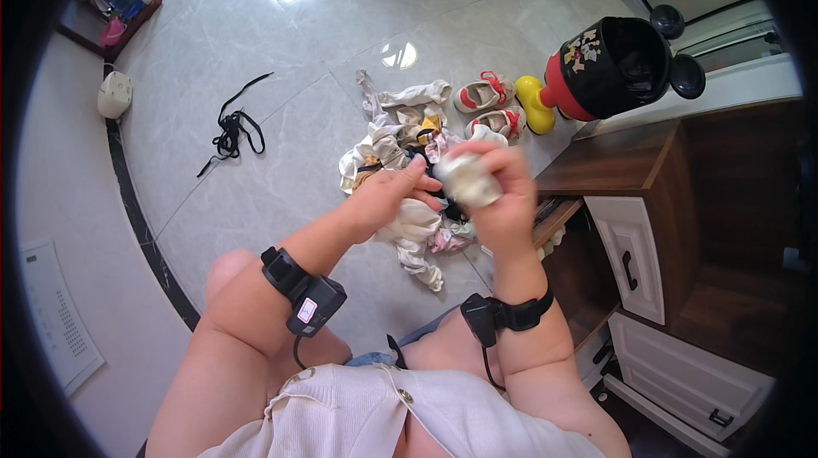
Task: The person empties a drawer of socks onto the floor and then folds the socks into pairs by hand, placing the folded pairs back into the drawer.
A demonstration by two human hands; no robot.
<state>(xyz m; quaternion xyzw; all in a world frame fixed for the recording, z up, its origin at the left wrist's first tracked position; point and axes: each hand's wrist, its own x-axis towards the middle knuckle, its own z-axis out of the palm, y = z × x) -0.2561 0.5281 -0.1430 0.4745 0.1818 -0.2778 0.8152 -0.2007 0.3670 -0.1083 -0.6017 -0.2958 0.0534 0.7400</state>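
Observation:
My right hand is closed around a balled-up whitish sock, blurred by motion, above a loose heap on the floor. Just left of it, my left hand reaches over the heap, thumb and fingers apart, holding nothing that I can see. The heap of socks and small cloths is mostly white and cream, with yellow, pink and dark pieces among them. Its middle is partly hidden by my hands. A long white sock lies at its far edge.
Small red-and-white shoes stand beyond the heap, beside a black and red bin with yellow feet. A brown cabinet with an open drawer is close on my right. A black cord lies on the tiles at left.

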